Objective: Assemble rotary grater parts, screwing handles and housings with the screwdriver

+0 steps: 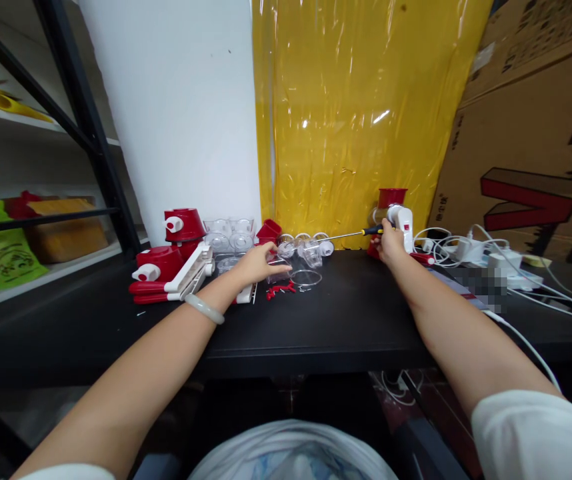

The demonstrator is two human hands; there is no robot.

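Observation:
My right hand (392, 241) is wrapped round the black and yellow handle of a screwdriver (346, 235). Its long shaft points left toward several small clear cups with white parts (311, 252). A red and white device (402, 223) with a clear section stands just behind that hand. My left hand (260, 265), thumb and forefinger apart, reaches over clear plastic pieces; nothing is plainly gripped in it. Close to its fingertips lie a clear ring (307, 279), small red parts (280, 290) and some tiny screws. Behind it are stacked clear containers (229, 233) and a red funnel-like piece (269, 231).
Red housings (184, 225) and white-and-red arms (190, 272) sit at the left of the black table (316, 333). White cables and chargers (469, 250) tangle at the right beside a partly blurred flat device. A large carton (526, 133) and black-framed shelves (73, 100) flank the table.

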